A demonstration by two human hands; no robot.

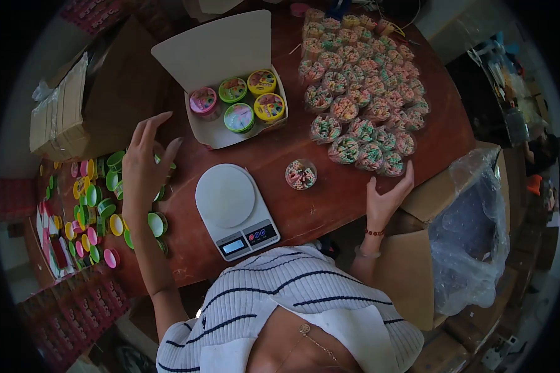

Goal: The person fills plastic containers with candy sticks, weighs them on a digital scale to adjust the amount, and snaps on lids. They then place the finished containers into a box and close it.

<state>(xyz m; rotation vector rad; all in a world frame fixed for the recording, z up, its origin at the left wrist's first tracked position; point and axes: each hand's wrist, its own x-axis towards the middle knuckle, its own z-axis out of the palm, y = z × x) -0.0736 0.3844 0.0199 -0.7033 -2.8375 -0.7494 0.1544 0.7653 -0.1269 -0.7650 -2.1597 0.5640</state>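
My left hand (148,158) is raised at the left, fingers apart and empty, between the colourful lids and an open white box (211,133). Several pink, green and yellow lidded tubs (233,90) stand in that box. My right hand (389,193) is at the table's right edge, fingers spread, just below a large group of clear cups (370,155) filled with coloured sticks. Nothing shows in it. Between my hands are a white kitchen scale (227,196) with a bare platform and a lit display, and a single filled cup (301,174) to its right.
Loose green, yellow and pink lids (93,196) cover the table's left part. A large cardboard box (99,93) stands behind them. At the lower right is an open carton (410,267) with a clear plastic liner (466,230). The red-brown table (330,211) ends close to my body.
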